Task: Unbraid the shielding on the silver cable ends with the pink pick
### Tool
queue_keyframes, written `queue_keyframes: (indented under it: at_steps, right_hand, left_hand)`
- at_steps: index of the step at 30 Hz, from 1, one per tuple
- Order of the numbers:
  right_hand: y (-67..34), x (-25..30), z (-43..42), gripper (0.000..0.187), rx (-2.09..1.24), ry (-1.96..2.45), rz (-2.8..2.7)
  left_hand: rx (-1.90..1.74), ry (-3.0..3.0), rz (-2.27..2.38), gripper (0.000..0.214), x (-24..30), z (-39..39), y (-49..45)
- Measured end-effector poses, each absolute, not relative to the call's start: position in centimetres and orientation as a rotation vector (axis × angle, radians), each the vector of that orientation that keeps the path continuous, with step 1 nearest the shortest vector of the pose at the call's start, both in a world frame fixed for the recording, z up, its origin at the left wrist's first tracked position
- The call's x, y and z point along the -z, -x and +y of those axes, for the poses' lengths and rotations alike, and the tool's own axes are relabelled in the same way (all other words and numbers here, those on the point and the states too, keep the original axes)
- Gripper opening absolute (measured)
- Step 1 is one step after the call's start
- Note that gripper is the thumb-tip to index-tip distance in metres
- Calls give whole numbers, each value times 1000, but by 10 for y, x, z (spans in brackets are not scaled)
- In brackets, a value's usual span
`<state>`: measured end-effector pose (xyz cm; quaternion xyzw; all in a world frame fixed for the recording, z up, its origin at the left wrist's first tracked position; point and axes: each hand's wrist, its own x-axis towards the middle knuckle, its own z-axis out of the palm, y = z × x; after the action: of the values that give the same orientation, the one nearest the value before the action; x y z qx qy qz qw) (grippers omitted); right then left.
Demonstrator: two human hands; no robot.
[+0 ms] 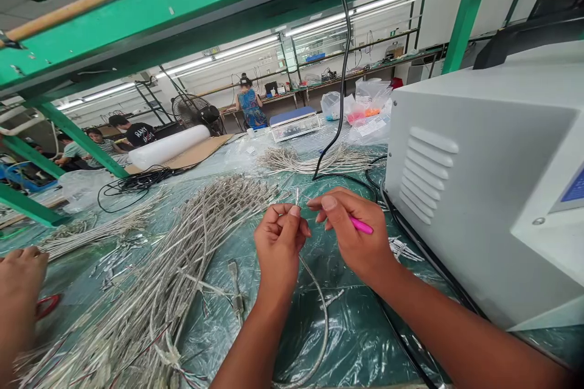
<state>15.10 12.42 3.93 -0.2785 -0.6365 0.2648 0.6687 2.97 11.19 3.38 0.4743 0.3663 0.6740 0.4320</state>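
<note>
My left hand is closed in a pinch around one end of a grey cable. A short silvery tip stands up above the thumb, and the rest of the cable loops down over the green table covering. Just right of it, my right hand grips a slim tool with a pink handle. Its thin working end points toward the cable tip, but the fingers hide most of the tool, so its kind does not show. Left of my hands lies a big pile of grey cables, some with bare coloured wires.
A large grey-white machine stands close on the right. A black cord hangs down in front. Another person's hand is at the left edge near red handles. A second cable bundle lies behind my hands.
</note>
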Motion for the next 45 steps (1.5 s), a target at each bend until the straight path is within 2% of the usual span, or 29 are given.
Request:
queue_keyframes:
  at_steps: [16,27,39,45]
  right_hand:
    - [-153,-43,118,36,-533,587,-1495]
    - [-152,-43,119,29,-529,536,-1527]
    - [-150,-41,124,25,-511,673,-1404]
    - [-154,-42,124,29,-546,688,-1363]
  left_hand:
    - [-1706,-1166,921,17,-35,111,-30]
    - [-1706,-1157,905,18,-36,111,-31]
    - [-1678,-1167,963,22,-38,109,-32]
    - [-1688,-1186,961,20,-37,109,-31]
